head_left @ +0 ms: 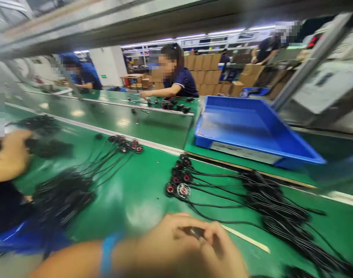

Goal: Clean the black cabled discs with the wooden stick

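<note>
My left hand (pixel 167 241), with a blue band at the wrist, reaches in from the lower left and is blurred. Its fingers curl round a small dark rounded part (pixel 197 232). Against it, my right hand (pixel 224 251) is closed with its fingertips at the same part. The fingers cover most of this part, so its kind does not show. Just beyond my hands lie several small round black units with red centres (pixel 183 190), on black cables. Those cables run right to a heap of coiled black cable (pixel 280 208). A thin cream-coloured strip (pixel 247 239) lies beside my right hand.
A blue plastic tray (pixel 237 123) stands beyond the rail (pixel 164 146) of the green worktop (pixel 130 185). More cabled units (pixel 124 144) and a cable bundle (pixel 65 197) lie left, near a co-worker's arm (pixel 11 158). Another person (pixel 184 81) works opposite. A metal beam (pixel 121 23) crosses overhead.
</note>
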The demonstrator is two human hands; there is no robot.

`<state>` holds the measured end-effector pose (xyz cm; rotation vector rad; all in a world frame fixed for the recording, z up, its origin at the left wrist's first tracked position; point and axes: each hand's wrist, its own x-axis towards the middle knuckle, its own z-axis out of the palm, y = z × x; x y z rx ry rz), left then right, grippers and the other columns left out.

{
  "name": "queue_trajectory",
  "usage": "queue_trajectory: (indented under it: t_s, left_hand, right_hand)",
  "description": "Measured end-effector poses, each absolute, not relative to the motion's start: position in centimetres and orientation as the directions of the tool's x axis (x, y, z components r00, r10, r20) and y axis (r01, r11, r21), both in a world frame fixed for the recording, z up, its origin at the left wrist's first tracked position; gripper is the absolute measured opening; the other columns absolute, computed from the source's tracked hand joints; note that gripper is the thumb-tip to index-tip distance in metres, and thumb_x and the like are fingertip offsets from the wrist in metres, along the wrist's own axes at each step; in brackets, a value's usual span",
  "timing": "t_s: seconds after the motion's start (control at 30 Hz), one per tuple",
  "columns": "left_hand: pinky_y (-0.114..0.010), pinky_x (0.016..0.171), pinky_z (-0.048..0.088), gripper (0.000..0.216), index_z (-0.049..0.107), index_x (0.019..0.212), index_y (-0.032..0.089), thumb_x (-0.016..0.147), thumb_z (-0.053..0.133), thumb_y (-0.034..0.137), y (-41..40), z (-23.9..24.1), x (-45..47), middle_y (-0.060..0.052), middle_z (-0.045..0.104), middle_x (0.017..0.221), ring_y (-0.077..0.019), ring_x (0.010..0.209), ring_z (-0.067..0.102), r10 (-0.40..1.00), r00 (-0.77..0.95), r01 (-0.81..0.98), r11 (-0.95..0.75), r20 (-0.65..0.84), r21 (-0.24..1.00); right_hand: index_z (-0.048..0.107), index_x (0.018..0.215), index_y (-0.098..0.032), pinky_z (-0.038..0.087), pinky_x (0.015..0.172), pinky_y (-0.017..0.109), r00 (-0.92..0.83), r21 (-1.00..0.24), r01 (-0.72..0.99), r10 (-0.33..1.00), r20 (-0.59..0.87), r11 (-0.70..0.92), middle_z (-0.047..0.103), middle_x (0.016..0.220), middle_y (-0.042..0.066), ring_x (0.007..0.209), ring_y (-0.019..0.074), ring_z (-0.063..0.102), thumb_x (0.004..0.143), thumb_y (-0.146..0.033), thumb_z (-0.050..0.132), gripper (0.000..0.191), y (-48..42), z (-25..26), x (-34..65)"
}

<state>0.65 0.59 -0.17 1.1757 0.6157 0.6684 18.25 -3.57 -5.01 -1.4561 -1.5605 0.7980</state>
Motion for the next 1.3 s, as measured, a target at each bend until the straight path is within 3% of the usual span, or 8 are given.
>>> queue_trajectory:
  t_s: [0.1,0.2,0.4,0.57,0.8,1.03,1.17,1.3]
  left_hand:
    - [-0.034,0.079,0.051,0.043,0.062,0.125,0.019,0.09,0.061,0.043,0.9,-1.0,0.5,-0.009,0.071,0.095,-0.0209,0.083,0.067,0.76,0.622,-0.167,0.361,-0.186,0.917]
    - [-0.029,0.068,0.051,0.048,0.059,0.126,0.015,0.091,0.057,0.048,1.1,-0.7,0.6,-0.009,0.07,0.083,-0.0202,0.075,0.068,0.783,0.577,-0.222,0.424,-0.232,0.878]
    - [-0.023,0.062,0.049,0.039,0.061,0.121,0.014,0.093,0.057,0.041,1.8,0.3,0.7,-0.013,0.068,0.102,-0.017,0.073,0.069,0.816,0.533,-0.333,0.445,-0.223,0.831]
    - [-0.027,0.069,0.052,0.038,0.06,0.127,0.013,0.094,0.055,0.03,2.1,0.5,0.2,-0.014,0.067,0.103,-0.02,0.079,0.07,0.808,0.548,-0.361,0.461,-0.216,0.81]
    - [-0.027,0.068,0.052,0.037,0.06,0.126,0.014,0.092,0.059,0.031,1.7,0.5,0.0,-0.01,0.067,0.093,-0.0206,0.078,0.071,0.802,0.57,-0.359,0.44,-0.18,0.823]
    - [-0.029,0.074,0.052,0.04,0.061,0.125,0.013,0.092,0.06,0.034,1.4,0.5,0.1,-0.014,0.069,0.101,-0.0213,0.083,0.071,0.774,0.613,-0.392,0.473,-0.159,0.789]
    - [-0.028,0.07,0.051,0.043,0.062,0.126,0.014,0.09,0.062,0.039,1.3,0.2,0.2,-0.016,0.068,0.111,-0.0204,0.083,0.069,0.783,0.599,-0.316,0.423,-0.166,0.849]
    - [-0.028,0.07,0.051,0.044,0.061,0.127,0.02,0.091,0.06,0.043,1.2,-0.3,0.1,-0.014,0.068,0.114,-0.0186,0.083,0.066,0.795,0.589,-0.199,0.315,-0.143,0.928]
  right_hand:
    - [0.053,0.082,-0.023,0.049,0.063,0.027,0.104,-0.963,0.266,0.995,-0.005,-0.032,0.06,0.071,0.0,0.066,0.0163,0.059,0.091,-0.053,0.046,0.032,-3.2,-2.5,18.2]
    - [0.054,0.093,-0.023,0.048,0.075,0.028,0.09,-0.938,0.345,0.996,0.008,-0.024,0.064,0.082,0.001,0.078,0.0164,0.061,0.087,-0.049,0.052,0.027,-3.3,-1.2,18.7]
    - [0.057,0.095,-0.024,0.044,0.063,0.024,-0.148,-0.871,0.491,0.986,-0.071,0.011,0.063,0.07,-0.005,0.065,0.0136,0.06,0.077,-0.026,0.056,0.018,-3.9,-1.7,19.8]
    - [0.059,0.095,-0.023,0.043,0.056,0.021,-0.059,-0.9,0.434,0.998,0.017,0.041,0.058,0.068,-0.004,0.058,0.0119,0.055,0.084,-0.032,0.053,0.016,-3.9,-1.6,19.7]
    - [0.064,0.094,-0.025,0.042,0.046,0.019,0.051,-0.8,0.558,0.954,0.296,0.218,0.063,0.069,-0.002,0.055,0.0122,0.058,0.093,-0.044,0.052,0.022,-4.5,-1.5,19.4]
    - [0.066,0.105,-0.023,0.044,0.05,0.019,-0.189,-0.42,0.714,0.732,0.655,0.56,0.06,0.065,-0.002,0.05,0.009,0.054,0.094,-0.021,0.055,0.016,-4.0,-1.4,20.2]
    - [0.069,0.097,-0.024,0.037,0.051,0.024,-0.269,-0.139,0.844,0.633,0.726,0.519,0.06,0.065,-0.002,0.053,0.0098,0.052,0.089,-0.021,0.061,0.012,-4.1,-1.6,20.3]
    - [0.069,0.09,-0.023,0.032,0.054,0.028,-0.291,-0.001,0.901,0.605,0.741,0.435,0.058,0.064,-0.002,0.054,0.011,0.049,0.086,-0.027,0.065,0.007,-4.7,-1.3,19.6]
